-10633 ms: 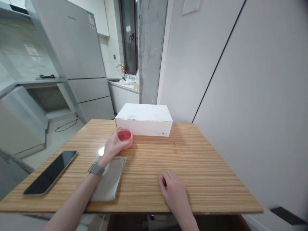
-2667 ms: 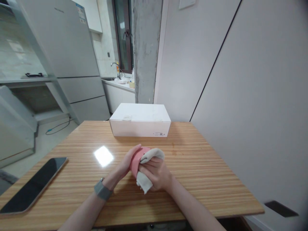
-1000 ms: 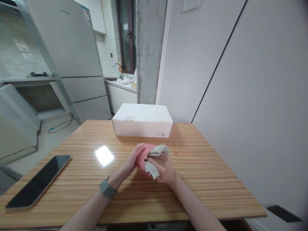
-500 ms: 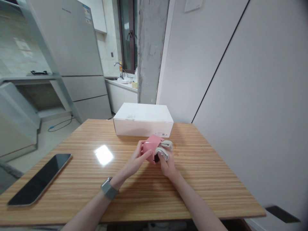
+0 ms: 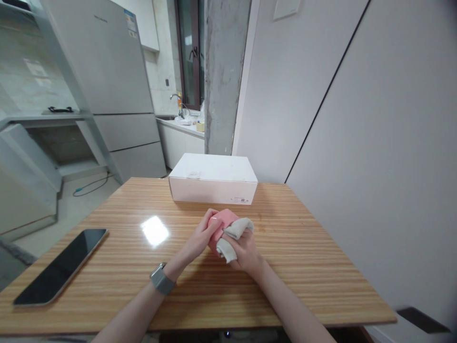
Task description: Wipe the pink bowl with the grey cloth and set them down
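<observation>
My left hand [image 5: 199, 239] grips a small pink bowl [image 5: 222, 223] from its left side, holding it tilted on edge above the wooden table [image 5: 300, 257]. My right hand [image 5: 246, 252] is closed round a bunched beige cloth [image 5: 232, 237] and presses it against the bowl's right side. Both hands meet near the table's middle, just in front of a white box [image 5: 213, 184]. A grey watch sits on my left wrist.
A dark phone [image 5: 59, 266] lies near the table's left edge. The white box stands at the far side. A fridge [image 5: 107, 85], a concrete pillar [image 5: 223, 71] and a counter with a tap are behind; a white wall runs close along the right.
Long ago the bowl stood on the table and the cloth lay flat. Over the last second both hands have kept rubbing, shifting away and back towards me, with the bowl turning in my left hand.
</observation>
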Demonstrator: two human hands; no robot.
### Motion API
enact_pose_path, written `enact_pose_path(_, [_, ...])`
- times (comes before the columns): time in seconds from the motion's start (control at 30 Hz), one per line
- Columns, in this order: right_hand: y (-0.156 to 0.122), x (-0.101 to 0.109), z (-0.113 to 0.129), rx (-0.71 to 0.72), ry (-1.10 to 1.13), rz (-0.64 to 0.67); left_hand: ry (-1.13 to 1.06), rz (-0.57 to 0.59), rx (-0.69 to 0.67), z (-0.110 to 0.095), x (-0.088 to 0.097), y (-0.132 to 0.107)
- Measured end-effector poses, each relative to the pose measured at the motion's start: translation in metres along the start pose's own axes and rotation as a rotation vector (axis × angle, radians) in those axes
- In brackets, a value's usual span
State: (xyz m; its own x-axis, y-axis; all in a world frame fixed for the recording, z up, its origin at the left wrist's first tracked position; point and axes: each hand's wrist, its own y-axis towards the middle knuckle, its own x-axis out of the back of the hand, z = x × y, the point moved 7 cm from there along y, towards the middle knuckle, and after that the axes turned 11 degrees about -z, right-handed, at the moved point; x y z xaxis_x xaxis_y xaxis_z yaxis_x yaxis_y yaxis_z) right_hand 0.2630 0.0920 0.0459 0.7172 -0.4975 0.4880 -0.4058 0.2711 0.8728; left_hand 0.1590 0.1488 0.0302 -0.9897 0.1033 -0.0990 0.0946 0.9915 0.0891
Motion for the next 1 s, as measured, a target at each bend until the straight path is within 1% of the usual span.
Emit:
enact_pose_path(0.1, [-0.003, 0.003, -0.007, -0.054, -0.023, -0.038, 0.01, 0.014, -0.043, -0.002, -0.001, 0.0])
enact_pose_path(0.23, [-0.004, 0.003, -0.017, -0.194, 0.038, -0.034, -0.001, 0.009, -0.084, -0.005, -0.001, 0.001])
enact_pose_path(0.33, [-0.004, 0.002, -0.025, -0.308, 0.09, -0.031, -0.059, 0.025, -0.07, -0.005, -0.002, 0.001])
enact_pose_path(0.4, [-0.002, 0.003, -0.028, -0.35, 0.111, -0.038, -0.132, 0.05, -0.03, -0.001, -0.003, 0.001])
enact_pose_path(0.47, [0.002, 0.005, -0.026, -0.331, 0.13, -0.042, -0.214, 0.066, 0.044, 0.007, -0.004, 0.002])
enact_pose_path(0.6, [0.01, 0.006, -0.01, -0.15, 0.163, -0.019, -0.303, -0.002, 0.192, 0.023, 0.002, 0.005])
enact_pose_path(0.63, [0.01, 0.005, -0.005, -0.101, 0.161, -0.011, -0.304, -0.005, 0.216, 0.023, 0.002, 0.005])
enact_pose_path(0.7, [0.01, 0.003, 0.003, -0.026, 0.149, 0.012, -0.264, 0.029, 0.237, 0.02, 0.0, 0.004])
enact_pose_path(0.8, [0.007, -0.001, 0.007, 0.007, 0.143, 0.054, -0.135, 0.121, 0.202, 0.009, -0.006, 0.001])
enact_pose_path(0.9, [0.003, -0.001, 0.003, 0.004, 0.115, 0.046, -0.05, 0.184, 0.128, 0.001, -0.01, 0.0])
enact_pose_path(0.93, [0.002, 0.0, 0.001, -0.001, 0.104, 0.033, -0.032, 0.174, 0.104, 0.0, -0.009, 0.0])
enact_pose_path(1.0, [0.001, 0.003, -0.006, -0.045, 0.098, 0.002, 0.002, 0.102, 0.077, 0.001, -0.005, 0.001])
